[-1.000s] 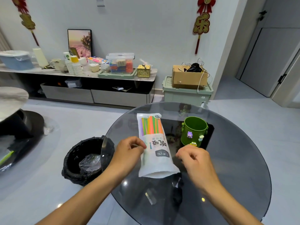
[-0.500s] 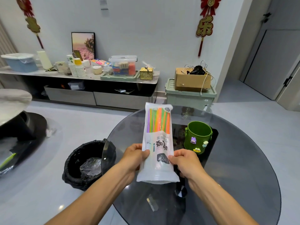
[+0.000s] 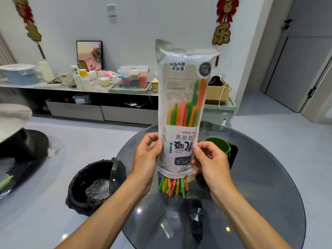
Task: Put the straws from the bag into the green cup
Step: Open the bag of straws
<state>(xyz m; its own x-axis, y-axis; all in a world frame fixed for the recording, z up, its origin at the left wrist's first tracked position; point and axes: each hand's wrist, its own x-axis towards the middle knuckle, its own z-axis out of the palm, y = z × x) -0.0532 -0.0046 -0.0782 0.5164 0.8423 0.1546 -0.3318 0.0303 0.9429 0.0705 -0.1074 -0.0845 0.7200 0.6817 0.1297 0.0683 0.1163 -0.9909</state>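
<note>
Nothing's in the green cup (image 3: 218, 147) yet, as far as you can see; it sits on the glass table (image 3: 269, 186) behind your right hand (image 3: 210, 163). You're holding the bag (image 3: 181, 112) upright, open end down, above the table. The straws (image 3: 173, 186) poke out the bottom. Your left hand (image 3: 146, 159) and right hand each pinch a lower side edge, fingers curled. All straws left to move.

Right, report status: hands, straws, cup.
Left hand and right hand both grip the bag, upright over the table. Straws spilling from the open bottom. Green cup behind right hand, nothing blocking it.
</note>
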